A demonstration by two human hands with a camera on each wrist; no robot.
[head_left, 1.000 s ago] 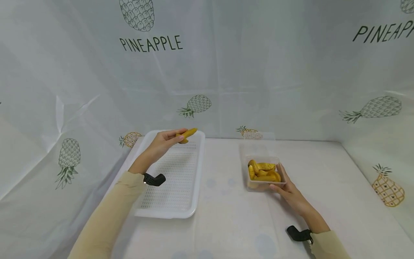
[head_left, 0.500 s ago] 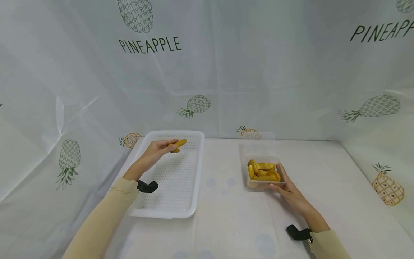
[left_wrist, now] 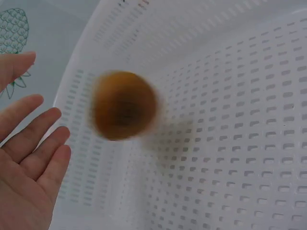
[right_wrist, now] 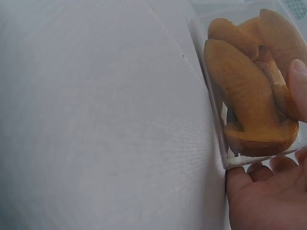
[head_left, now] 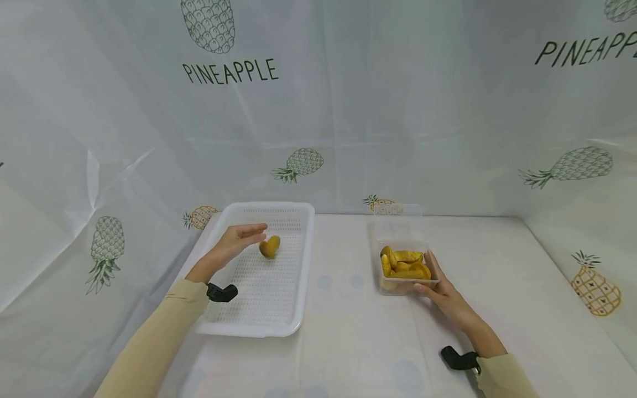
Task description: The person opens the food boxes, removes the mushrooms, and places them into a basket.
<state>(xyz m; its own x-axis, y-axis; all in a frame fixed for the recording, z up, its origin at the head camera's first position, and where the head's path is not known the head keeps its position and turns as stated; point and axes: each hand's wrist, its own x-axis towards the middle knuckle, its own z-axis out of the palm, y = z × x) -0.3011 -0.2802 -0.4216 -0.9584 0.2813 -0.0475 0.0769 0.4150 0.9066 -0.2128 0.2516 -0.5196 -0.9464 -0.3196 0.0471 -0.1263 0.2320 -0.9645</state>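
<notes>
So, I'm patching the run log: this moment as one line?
left hand: holding nothing; loose mushroom: over white perforated basket, blurred from left wrist; right hand: grips clear box of mushrooms; lid: open

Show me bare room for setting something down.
Bare tablecloth lies between the white basket and the clear box, and right of the right hand. The basket's near-right corner is bare. Crowded: the box, holding mushrooms, and around the lone mushroom beside the left hand.
</notes>
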